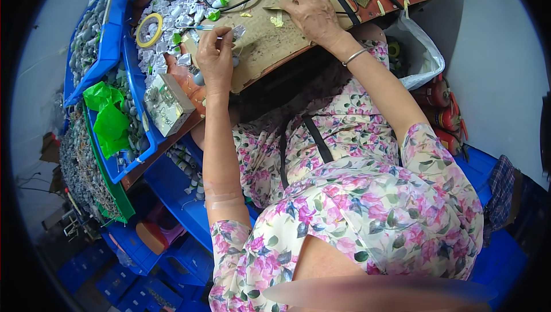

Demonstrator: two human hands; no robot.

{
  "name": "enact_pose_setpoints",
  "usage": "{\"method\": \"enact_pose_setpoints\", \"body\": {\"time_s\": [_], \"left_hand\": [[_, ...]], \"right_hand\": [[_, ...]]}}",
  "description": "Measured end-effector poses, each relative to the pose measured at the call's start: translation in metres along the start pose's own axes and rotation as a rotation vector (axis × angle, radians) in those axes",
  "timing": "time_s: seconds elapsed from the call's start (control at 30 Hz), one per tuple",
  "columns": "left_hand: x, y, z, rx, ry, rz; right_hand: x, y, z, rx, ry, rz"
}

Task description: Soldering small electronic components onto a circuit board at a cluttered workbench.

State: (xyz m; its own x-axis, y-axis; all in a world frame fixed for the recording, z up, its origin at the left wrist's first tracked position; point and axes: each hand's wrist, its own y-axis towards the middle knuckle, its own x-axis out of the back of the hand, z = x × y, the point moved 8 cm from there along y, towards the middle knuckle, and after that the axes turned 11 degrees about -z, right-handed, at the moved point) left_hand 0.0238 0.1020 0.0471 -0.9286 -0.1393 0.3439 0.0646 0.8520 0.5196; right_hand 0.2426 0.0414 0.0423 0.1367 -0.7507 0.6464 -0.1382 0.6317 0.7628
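Observation:
My left hand [215, 62] is closed in a pinch over the left part of a worn cardboard sheet [258, 53]. A small whitish, see-through piece [239, 32] shows at its fingertips; whether they grip it, I cannot tell. Beside those fingers is a thin blue stick [199, 27]. Farther right, my right hand [313, 16] rests on the cardboard with its fingers bent and drawn together. What is under its fingertips is hidden; a flat brownish piece [273, 4] lies close by. Between the hands are yellowish scraps [277, 21].
White plastic parts [172, 16] heap at the back left, with a yellow tape roll [150, 30] and black cable. Blue trays [138, 111] of grey parts, a green bag [108, 118] and a small box [167, 105] stand left. A white bag [422, 53] hangs right, above red extinguishers [439, 105].

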Motion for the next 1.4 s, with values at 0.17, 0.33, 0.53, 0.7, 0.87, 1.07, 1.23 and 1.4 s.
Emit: {"method": "enact_pose_setpoints", "body": {"time_s": [0.17,0.33,0.53,0.7,0.87,1.07,1.23,1.4], "left_hand": [[-0.006,-0.005,-0.011,-0.169,0.174,0.036],[-0.018,-0.011,-0.02,-0.206,0.258,0.102],[-0.024,-0.009,-0.017,-0.251,0.229,0.109],[-0.017,-0.012,-0.016,-0.234,0.241,0.126],[-0.017,-0.012,-0.013,-0.1,0.276,0.153],[-0.016,-0.015,-0.011,-0.188,0.262,0.071],[-0.019,-0.012,-0.009,-0.189,0.27,0.096],[-0.017,-0.012,-0.009,-0.177,0.248,0.071]], "right_hand": [[0.002,0.001,0.0,-0.078,0.103,0.034],[-0.004,0.035,0.005,-0.029,0.215,-0.057],[-0.065,0.089,0.029,0.563,0.217,0.163],[-0.063,0.1,0.055,0.699,0.214,0.092],[-0.081,0.093,0.049,0.543,0.133,0.193],[-0.083,0.107,0.044,0.648,0.122,0.151],[-0.075,0.131,0.021,0.286,0.11,-0.149],[-0.046,0.128,-0.001,-0.075,0.359,-0.189]]}}
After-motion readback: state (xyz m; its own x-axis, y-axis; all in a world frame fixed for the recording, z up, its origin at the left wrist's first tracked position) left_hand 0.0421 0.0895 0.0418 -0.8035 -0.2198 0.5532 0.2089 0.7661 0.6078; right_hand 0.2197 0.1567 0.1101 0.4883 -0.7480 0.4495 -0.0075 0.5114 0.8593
